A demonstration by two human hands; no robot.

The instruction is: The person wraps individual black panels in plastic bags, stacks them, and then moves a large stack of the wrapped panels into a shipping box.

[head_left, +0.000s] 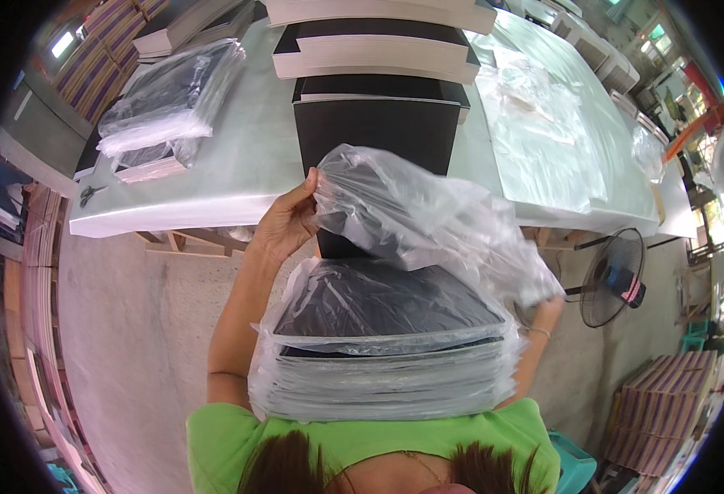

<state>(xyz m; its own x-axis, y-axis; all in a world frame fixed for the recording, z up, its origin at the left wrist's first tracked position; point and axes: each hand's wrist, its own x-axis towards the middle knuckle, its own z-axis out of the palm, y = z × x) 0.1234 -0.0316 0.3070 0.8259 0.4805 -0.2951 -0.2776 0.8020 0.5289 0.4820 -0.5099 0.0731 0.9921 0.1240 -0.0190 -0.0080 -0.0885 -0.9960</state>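
A clear plastic bag (432,216) stretches slantwise across the middle, in front of a black book (374,123) that stands on edge at the table's front. My left hand (289,216) pinches the bag's upper left part between thumb and fingers. At the bag's lower right end is my right hand (549,306), mostly covered by the film and blurred, so its fingers do not show. Close to my chest rises a stack of dark books wrapped in plastic (386,383); the top one shows its black cover through the wrinkled film.
The pale-covered table (238,185) bears thick black books (378,49) behind, bagged books (168,107) at left, scissors (90,195) near the left corner, and flat plastic bags (543,140) at right. A black fan (617,277) stands at right; striped bundles (662,412) are on the floor.
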